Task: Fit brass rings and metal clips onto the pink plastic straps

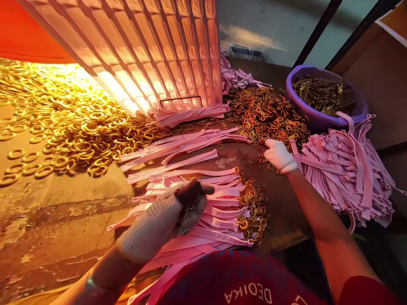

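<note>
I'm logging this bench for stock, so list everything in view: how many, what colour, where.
Round metal rings: too many to count, gold, left
Ribbed plastic-looking panel: one, pinkish, upper middle
Smooth flat surface: one, orange-red, upper left
Flat fabric straps: many, pink, middle rows, right pile, back bundles
Small metal fittings: too many to count, coppery heap beyond right hand; gold at strap ends; darker in tub
Rounded plastic tub: one, purple, upper right
Worn table: one, brown, underneath
Lettered cloth shirt: one, red, bottom
Left hand: one, white-gloved, over middle straps
Right hand: one, white-gloved, at coppery heap's near edge
</note>
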The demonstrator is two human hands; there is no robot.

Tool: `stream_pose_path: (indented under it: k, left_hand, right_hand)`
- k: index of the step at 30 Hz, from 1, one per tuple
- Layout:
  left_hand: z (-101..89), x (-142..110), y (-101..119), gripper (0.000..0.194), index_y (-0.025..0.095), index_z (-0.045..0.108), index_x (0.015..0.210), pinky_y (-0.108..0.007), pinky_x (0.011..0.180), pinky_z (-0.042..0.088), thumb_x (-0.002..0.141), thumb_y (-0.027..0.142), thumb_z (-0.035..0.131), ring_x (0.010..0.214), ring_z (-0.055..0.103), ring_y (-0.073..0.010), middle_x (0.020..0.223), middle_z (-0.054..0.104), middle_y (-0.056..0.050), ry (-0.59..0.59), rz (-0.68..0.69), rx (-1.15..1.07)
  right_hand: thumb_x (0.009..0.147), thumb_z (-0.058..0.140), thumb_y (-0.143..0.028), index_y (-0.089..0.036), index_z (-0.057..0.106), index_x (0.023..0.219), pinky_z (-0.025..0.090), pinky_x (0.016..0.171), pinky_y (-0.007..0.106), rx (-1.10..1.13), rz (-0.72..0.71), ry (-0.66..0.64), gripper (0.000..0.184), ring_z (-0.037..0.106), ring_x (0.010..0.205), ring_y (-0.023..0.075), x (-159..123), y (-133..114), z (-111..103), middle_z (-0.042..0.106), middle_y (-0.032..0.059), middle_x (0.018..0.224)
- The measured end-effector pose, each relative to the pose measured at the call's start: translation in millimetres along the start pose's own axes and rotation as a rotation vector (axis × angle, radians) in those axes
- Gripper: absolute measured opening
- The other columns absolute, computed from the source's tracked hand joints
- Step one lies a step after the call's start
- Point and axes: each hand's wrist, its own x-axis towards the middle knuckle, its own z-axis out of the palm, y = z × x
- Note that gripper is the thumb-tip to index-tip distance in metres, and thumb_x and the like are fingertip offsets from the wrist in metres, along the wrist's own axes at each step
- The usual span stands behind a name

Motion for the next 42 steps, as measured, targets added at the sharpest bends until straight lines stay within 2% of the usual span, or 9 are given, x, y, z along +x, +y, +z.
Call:
stream_pose_path:
  k: [5, 11, 18, 23, 26, 32, 35, 39, 42]
  left_hand:
    - [19.2, 19, 10, 0.049, 0.013, 0.075, 0.101, -0.021, 0.036, 0.032, 0.089, 0.058, 0.061, 0.041, 0.042, -0.0079, 0.082, 0.071, -0.011, -0.184, -0.225, -0.304]
    - [17.6, 22, 3, 0.025, 0.014, 0.07, 0.094, -0.019, 0.038, 0.028, 0.078, 0.033, 0.072, 0.042, 0.042, -0.0067, 0.068, 0.063, -0.003, -0.155, -0.169, -0.269]
    - [13.2, 12, -4, 0.038, 0.015, 0.063, 0.073, -0.02, 0.039, 0.028, 0.092, 0.048, 0.062, 0.041, 0.041, -0.0082, 0.05, 0.051, 0.002, -0.111, 0.076, 0.121]
    - [15.4, 8, -4, 0.036, 0.017, 0.055, 0.07, -0.019, 0.043, 0.032, 0.092, 0.045, 0.063, 0.044, 0.044, -0.0081, 0.051, 0.053, 0.003, -0.053, 0.118, 0.244]
    - [19.6, 3, -3, 0.028, 0.018, 0.055, 0.072, -0.019, 0.042, 0.033, 0.086, 0.04, 0.067, 0.044, 0.046, -0.0084, 0.052, 0.053, 0.004, -0.076, 0.129, 0.229]
    - [25.5, 2, -21, 0.034, 0.02, 0.05, 0.07, -0.019, 0.037, 0.029, 0.083, 0.045, 0.068, 0.039, 0.039, -0.0068, 0.052, 0.048, 0.006, -0.073, 0.075, -0.061]
    - [24.8, 9, -35, 0.034, 0.019, 0.05, 0.07, -0.019, 0.041, 0.035, 0.078, 0.042, 0.074, 0.044, 0.043, -0.0067, 0.057, 0.05, 0.005, -0.04, 0.083, -0.247]
    - [15.9, 6, -29, 0.027, 0.019, 0.053, 0.076, -0.016, 0.039, 0.033, 0.079, 0.034, 0.075, 0.044, 0.042, -0.0062, 0.059, 0.048, 0.006, 0.007, 0.027, -0.44]
    - [-14.3, -3, -9, 0.025, 0.017, 0.056, 0.08, -0.015, 0.035, 0.023, 0.084, 0.037, 0.071, 0.04, 0.029, -0.0042, 0.057, 0.04, 0.007, -0.036, -0.02, -0.581]
  right_hand:
    - [0.091, 0.055, -0.012, -0.01, 0.073, 0.103, 0.041, 0.079, 0.028, -0.171, 0.147, 0.054, 0.022, 0.065, 0.098, 0.0239, 77, -11, 24, 0.075, 0.019, 0.106]
    - [0.089, 0.051, -0.003, -0.008, 0.07, 0.111, 0.043, 0.084, 0.032, -0.217, 0.211, 0.037, 0.03, 0.066, 0.099, 0.0274, 92, -27, 51, 0.072, 0.0227, 0.107]
    - [0.093, 0.041, -0.008, -0.01, 0.066, 0.112, 0.045, 0.086, 0.031, -0.105, 0.109, 0.136, 0.032, 0.064, 0.1, 0.0253, 37, -20, 42, 0.07, 0.018, 0.108]
    - [0.099, 0.044, -0.022, -0.018, 0.059, 0.125, 0.053, 0.085, 0.031, 0.46, -0.407, 0.041, 0.03, 0.069, 0.096, 0.02, -54, -61, 26, 0.072, 0.0106, 0.111]
    - [0.095, 0.053, -0.019, -0.019, 0.06, 0.124, 0.053, 0.091, 0.034, 0.399, -0.561, -0.088, 0.03, 0.069, 0.101, 0.0214, -95, -91, 14, 0.072, 0.0113, 0.115]
    - [0.081, 0.061, -0.027, -0.019, 0.065, 0.085, 0.045, 0.065, 0.03, -0.028, -0.51, 0.122, 0.01, 0.063, 0.07, 0.0215, -125, -117, 23, 0.068, 0.0059, 0.075]
    - [0.086, 0.059, -0.039, -0.019, 0.063, 0.077, 0.04, 0.059, 0.031, -0.088, -0.515, 0.298, 0.022, 0.06, 0.063, 0.0219, -135, -126, 41, 0.066, 0.0089, 0.071]
    - [0.095, 0.052, -0.037, -0.021, 0.06, 0.079, 0.039, 0.053, 0.028, 0.236, -0.371, 0.091, 0.023, 0.056, 0.055, 0.0182, -135, -138, 51, 0.066, 0.004, 0.065]
    - [0.096, 0.054, -0.033, -0.023, 0.064, 0.086, 0.047, 0.06, 0.027, 0.48, -0.329, -0.042, 0.017, 0.063, 0.064, 0.0188, -124, -138, 46, 0.072, 0.0026, 0.074]
